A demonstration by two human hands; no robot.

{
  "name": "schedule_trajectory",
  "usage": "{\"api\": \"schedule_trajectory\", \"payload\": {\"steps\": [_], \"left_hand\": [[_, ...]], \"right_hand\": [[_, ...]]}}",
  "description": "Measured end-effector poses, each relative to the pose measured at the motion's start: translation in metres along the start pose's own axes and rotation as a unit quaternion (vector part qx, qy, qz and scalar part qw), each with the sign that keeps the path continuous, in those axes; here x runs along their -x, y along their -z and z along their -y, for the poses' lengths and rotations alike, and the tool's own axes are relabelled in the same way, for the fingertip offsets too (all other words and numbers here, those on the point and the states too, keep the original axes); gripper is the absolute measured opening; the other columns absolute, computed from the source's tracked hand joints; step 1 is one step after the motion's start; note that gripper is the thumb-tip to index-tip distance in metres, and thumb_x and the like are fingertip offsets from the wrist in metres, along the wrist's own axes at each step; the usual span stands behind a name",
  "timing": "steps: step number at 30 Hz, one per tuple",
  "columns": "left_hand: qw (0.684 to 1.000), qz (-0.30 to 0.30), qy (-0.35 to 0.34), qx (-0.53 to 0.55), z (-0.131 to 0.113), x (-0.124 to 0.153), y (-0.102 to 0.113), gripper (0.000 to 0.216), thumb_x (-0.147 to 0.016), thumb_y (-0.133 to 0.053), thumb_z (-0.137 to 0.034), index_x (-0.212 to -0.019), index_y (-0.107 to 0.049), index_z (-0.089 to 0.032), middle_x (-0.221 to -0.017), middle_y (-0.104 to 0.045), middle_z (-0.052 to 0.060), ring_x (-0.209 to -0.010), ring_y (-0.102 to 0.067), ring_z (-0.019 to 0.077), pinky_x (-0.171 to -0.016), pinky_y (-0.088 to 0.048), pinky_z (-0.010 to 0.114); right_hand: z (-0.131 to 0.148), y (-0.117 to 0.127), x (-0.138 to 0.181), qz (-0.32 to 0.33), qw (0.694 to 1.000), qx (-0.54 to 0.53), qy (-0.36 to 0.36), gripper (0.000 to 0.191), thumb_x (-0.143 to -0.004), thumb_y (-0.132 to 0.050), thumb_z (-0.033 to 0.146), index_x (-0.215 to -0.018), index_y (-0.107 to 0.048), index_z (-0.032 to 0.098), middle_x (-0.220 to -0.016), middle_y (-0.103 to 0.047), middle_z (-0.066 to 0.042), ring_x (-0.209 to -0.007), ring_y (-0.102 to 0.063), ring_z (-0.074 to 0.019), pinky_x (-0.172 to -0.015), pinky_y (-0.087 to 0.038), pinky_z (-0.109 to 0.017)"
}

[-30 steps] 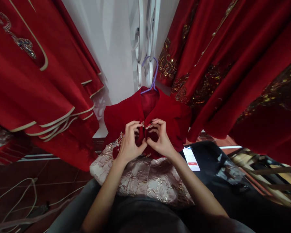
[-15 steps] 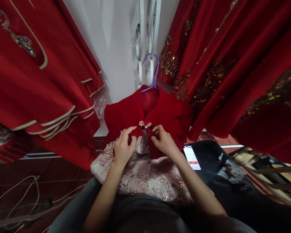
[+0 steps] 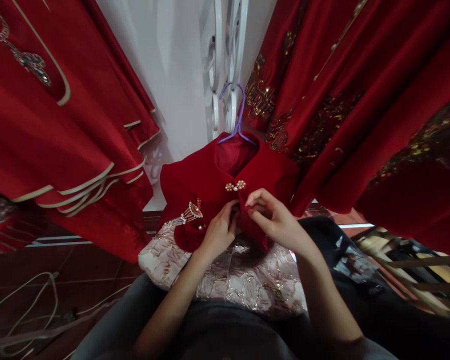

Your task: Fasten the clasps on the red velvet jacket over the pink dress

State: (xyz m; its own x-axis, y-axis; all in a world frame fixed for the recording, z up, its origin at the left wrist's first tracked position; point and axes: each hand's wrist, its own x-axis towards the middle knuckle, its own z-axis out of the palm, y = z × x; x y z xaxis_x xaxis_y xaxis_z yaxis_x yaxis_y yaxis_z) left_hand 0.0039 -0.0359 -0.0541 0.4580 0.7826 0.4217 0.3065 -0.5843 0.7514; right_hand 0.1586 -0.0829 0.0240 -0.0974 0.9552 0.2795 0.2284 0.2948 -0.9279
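Observation:
A short red jacket (image 3: 189, 175) hangs on a purple hanger (image 3: 239, 117) in front of me. Two flower-shaped pearl ornaments (image 3: 235, 186) join its fronts below the neckline. My left hand (image 3: 220, 231) is closed on the front edge just under them, fingertips partly hidden. Beside it, my right hand (image 3: 275, 216) pinches the other front edge between thumb and fingers. A beaded brooch with pearl strands (image 3: 193, 212) sits on the jacket to the left. Shiny pink brocade cloth (image 3: 243, 285) lies below the hem, across my lap.
Long red garments with pale edging (image 3: 71, 130) hang at left, and sequined red garments (image 3: 330, 120) at right. White scrolled metalwork (image 3: 214, 65) stands behind. A clear plastic packet (image 3: 354, 265) lies on a dark surface at right. White cables (image 3: 54, 300) trail over the floor.
My left hand has moved right to the jacket's middle, uncovering the brooch. The fronts have drawn together and the ornaments shifted right. My right forearm now hides most of the phone.

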Motion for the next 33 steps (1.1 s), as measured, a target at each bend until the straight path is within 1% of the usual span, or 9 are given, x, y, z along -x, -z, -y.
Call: {"api": "schedule_trajectory", "payload": {"steps": [4,7,9,13,17,25,28,31,33], "left_hand": [[0.994,-0.028,0.056,0.089,0.003,0.007,0.001,0.029,-0.097,-0.041,-0.029,-0.124,-0.050,-0.022,-0.116,-0.066,0.008,-0.104,-0.066,0.0183,-0.090,-0.054,0.033],[0.977,-0.176,0.093,0.080,0.001,0.017,0.007,0.024,-0.095,-0.047,-0.036,-0.113,-0.053,-0.020,-0.107,-0.064,0.008,-0.090,-0.065,0.0156,-0.076,-0.057,0.028],[0.967,-0.238,0.079,0.048,-0.003,0.022,0.010,0.023,-0.091,-0.055,-0.037,-0.106,-0.054,-0.020,-0.106,-0.061,0.008,-0.090,-0.063,0.0151,-0.075,-0.056,0.027],[0.974,-0.198,0.086,0.061,-0.006,0.027,0.013,0.026,-0.089,-0.059,-0.036,-0.108,-0.052,-0.020,-0.106,-0.061,0.008,-0.093,-0.063,0.0154,-0.075,-0.056,0.027],[0.959,-0.217,0.122,0.133,0.003,0.023,0.013,0.027,-0.085,-0.062,-0.031,-0.107,-0.051,-0.020,-0.105,-0.063,0.008,-0.089,-0.065,0.0146,-0.071,-0.056,0.025],[0.943,-0.230,0.158,0.183,0.007,0.023,0.022,0.019,-0.084,-0.062,-0.033,-0.094,-0.065,-0.017,-0.090,-0.071,0.006,-0.084,-0.068,0.0160,-0.074,-0.056,0.026],[0.954,-0.232,0.123,0.147,0.007,0.025,0.029,0.019,-0.087,-0.059,-0.034,-0.092,-0.067,-0.017,-0.084,-0.069,0.005,-0.077,-0.068,0.0151,-0.071,-0.057,0.026],[0.948,-0.313,0.055,0.010,0.014,0.023,0.039,0.017,-0.087,-0.060,-0.030,-0.098,-0.066,-0.018,-0.095,-0.064,0.006,-0.084,-0.064,0.0151,-0.078,-0.056,0.030],[0.927,-0.359,0.038,-0.104,0.024,0.021,0.047,0.031,-0.081,-0.067,-0.028,-0.109,-0.062,-0.017,-0.109,-0.057,0.009,-0.095,-0.059,0.0179,-0.086,-0.053,0.034]], "right_hand": [[-0.019,-0.018,-0.007,-0.024,0.998,0.061,0.010,0.010,-0.084,-0.052,0.022,-0.093,-0.049,0.022,-0.087,-0.059,-0.001,-0.076,-0.060,-0.0138,-0.070,-0.049,-0.027],[-0.030,-0.032,-0.012,-0.059,0.994,0.090,0.012,0.008,-0.085,-0.052,0.023,-0.092,-0.048,0.023,-0.088,-0.060,-0.001,-0.072,-0.060,-0.0135,-0.069,-0.049,-0.028],[-0.034,-0.041,-0.015,-0.061,0.996,0.069,0.004,0.009,-0.086,-0.053,0.027,-0.093,-0.048,0.023,-0.090,-0.061,-0.002,-0.072,-0.061,-0.0138,-0.067,-0.050,-0.028],[-0.041,-0.055,-0.017,-0.039,0.999,-0.018,-0.008,0.015,-0.092,-0.049,0.035,-0.100,-0.051,0.023,-0.100,-0.062,-0.004,-0.084,-0.065,-0.0147,-0.076,-0.053,-0.029],[-0.050,-0.056,-0.018,-0.014,0.997,-0.076,-0.015,0.017,-0.088,-0.055,0.032,-0.101,-0.051,0.023,-0.103,-0.060,-0.005,-0.089,-0.064,-0.0141,-0.078,-0.055,-0.029],[-0.048,-0.054,-0.013,0.039,0.997,0.041,-0.043,0.036,-0.072,-0.073,0.031,-0.098,-0.050,0.022,-0.089,-0.061,-0.001,-0.073,-0.060,-0.0130,-0.064,-0.052,-0.027],[-0.047,-0.054,-0.013,0.029,0.997,0.053,-0.037,0.030,-0.075,-0.071,0.028,-0.094,-0.048,0.022,-0.082,-0.062,0.001,-0.068,-0.059,-0.0123,-0.060,-0.049,-0.025],[-0.046,-0.051,-0.015,0.015,0.996,0.069,-0.047,0.028,-0.075,-0.073,0.033,-0.087,-0.051,0.021,-0.072,-0.060,0.003,-0.062,-0.057,-0.0113,-0.056,-0.046,-0.023],[-0.045,-0.047,-0.016,0.012,0.995,0.072,-0.063,0.030,-0.072,-0.076,0.038,-0.081,-0.054,0.020,-0.068,-0.060,0.003,-0.061,-0.058,-0.0113,-0.057,-0.046,-0.023]]}}
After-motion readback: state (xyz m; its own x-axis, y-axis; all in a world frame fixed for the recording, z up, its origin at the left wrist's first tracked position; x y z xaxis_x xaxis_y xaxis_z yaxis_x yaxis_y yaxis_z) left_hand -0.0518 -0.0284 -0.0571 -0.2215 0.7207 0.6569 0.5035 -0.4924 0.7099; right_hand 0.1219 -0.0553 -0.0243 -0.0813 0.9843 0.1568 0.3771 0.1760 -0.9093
